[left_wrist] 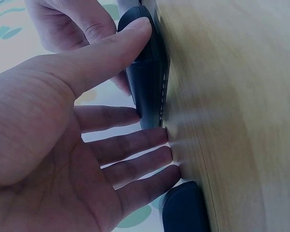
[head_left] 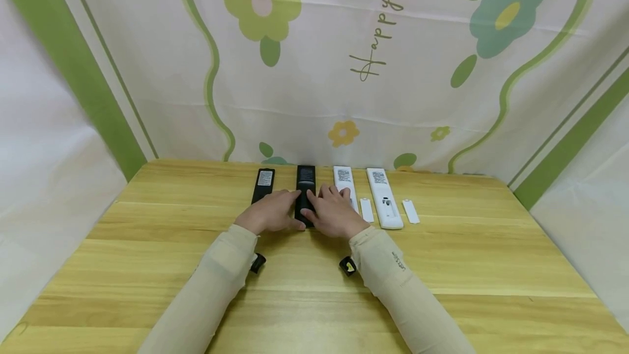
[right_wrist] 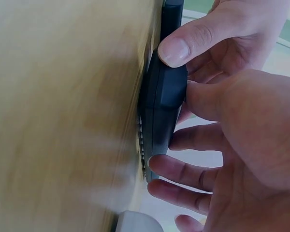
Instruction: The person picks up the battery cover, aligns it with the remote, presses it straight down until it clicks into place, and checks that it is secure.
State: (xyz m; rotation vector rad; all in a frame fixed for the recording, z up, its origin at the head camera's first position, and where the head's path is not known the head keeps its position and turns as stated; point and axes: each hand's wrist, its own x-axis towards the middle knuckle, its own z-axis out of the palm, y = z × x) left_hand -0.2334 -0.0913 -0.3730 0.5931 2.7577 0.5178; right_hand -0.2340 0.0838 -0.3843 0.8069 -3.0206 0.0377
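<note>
A black remote control [head_left: 306, 175] lies back side up between my hands, its long side pointing away from me. My left hand [head_left: 275, 212] holds it from the left. In the left wrist view, the left thumb [left_wrist: 130, 41] rests on the remote's near end, and the index finger touches its side. From the right, my right hand [head_left: 336, 214] grips the same remote. Its thumb and index finger touch the casing in the right wrist view, while the other fingers [right_wrist: 183, 171] spread beside it.
Left of my hands lies another black remote [head_left: 263, 180]. To the right are a white remote [head_left: 343, 175], partly covered by my right hand, a white battery cover [head_left: 366, 210], a second white remote [head_left: 383, 195] with its battery compartment exposed, and another cover [head_left: 410, 211]. A patterned curtain [head_left: 304, 86] hangs behind.
</note>
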